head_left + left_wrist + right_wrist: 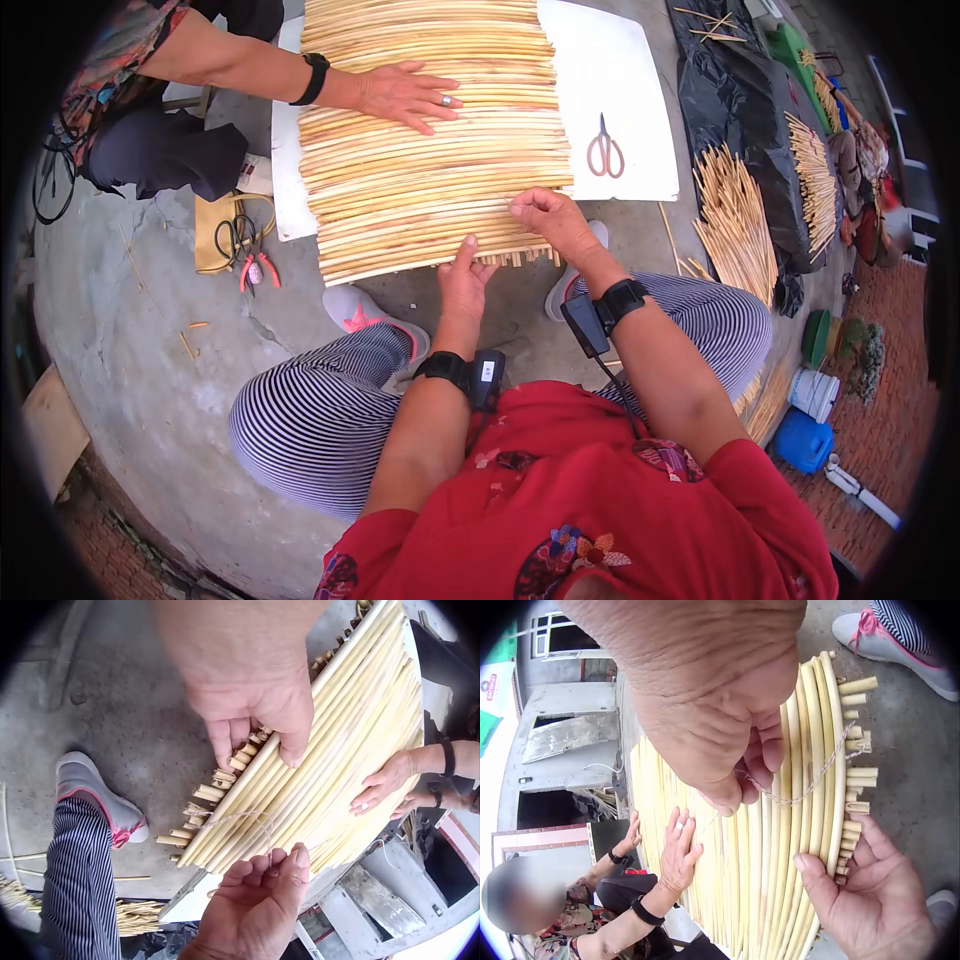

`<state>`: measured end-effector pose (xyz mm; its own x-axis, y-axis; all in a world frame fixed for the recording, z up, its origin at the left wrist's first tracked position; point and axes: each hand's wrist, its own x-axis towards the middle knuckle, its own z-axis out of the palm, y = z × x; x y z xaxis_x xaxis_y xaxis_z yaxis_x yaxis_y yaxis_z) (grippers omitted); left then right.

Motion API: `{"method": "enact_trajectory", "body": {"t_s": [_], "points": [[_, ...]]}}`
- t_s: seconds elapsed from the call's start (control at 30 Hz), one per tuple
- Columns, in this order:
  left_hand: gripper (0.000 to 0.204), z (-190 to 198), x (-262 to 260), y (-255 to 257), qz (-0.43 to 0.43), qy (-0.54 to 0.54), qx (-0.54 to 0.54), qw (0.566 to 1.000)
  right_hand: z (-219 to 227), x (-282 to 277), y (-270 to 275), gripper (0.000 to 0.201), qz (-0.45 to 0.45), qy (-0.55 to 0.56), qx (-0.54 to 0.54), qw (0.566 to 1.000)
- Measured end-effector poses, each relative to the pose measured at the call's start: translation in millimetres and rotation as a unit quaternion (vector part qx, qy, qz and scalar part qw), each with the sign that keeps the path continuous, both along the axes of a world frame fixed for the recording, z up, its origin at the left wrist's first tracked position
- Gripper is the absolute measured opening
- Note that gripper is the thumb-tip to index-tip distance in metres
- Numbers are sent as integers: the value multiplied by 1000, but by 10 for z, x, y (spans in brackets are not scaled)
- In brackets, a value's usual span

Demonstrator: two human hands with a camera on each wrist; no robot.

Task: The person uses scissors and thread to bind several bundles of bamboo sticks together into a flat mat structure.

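A mat of pale, straight stalks (430, 170) lies before me, with cut stalk ends (210, 793) jutting from under its near edge. My left hand (463, 285) grips that edge, thumb on top and fingers beneath. Farther right, my right hand (560, 220) is over the mat near its corner, thumb and fingertips pinching a thin twisted string (817, 780). The string loops from those fingers across the outer stalks to the edge. Another person's hand (405, 95) rests flat on the mat, wearing a ring.
A white board (625, 120) under the mat carries scissors (605, 152) on the right. Black-handled scissors (236, 240) and red-handled pliers (258, 272) lie on the floor at left. Bundles of loose stalks (735, 215) lie at right beside black plastic sheeting (735, 100).
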<state>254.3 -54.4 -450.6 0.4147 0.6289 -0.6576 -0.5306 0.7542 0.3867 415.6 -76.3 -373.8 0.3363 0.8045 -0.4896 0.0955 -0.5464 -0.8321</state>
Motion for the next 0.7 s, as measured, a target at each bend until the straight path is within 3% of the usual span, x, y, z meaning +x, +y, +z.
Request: {"method": "enact_trajectory", "body": {"t_s": [0.03,0.17,0.27,0.37,0.47,0.7], "points": [[37,-3,-3,2,1,2,-1,1000,47,69,-82,13,-2,-5,-8,1000],[37,5,2,-6,6,-1,-3,1000,373,164,-384,21,124,-206,-53,969],[36,-80,-17,-5,-10,-5,10,1000,604,136,-474,23,116,-214,-124,962],[36,-63,-5,-9,-3,-11,4,1000,614,109,-533,25,164,-267,-120,942],[38,-113,-10,-11,-17,-27,14,999,460,112,-578,23,144,-264,-77,950],[44,-23,-8,-13,-38,-97,-7,995,250,109,-524,17,195,-318,-56,926]]}}
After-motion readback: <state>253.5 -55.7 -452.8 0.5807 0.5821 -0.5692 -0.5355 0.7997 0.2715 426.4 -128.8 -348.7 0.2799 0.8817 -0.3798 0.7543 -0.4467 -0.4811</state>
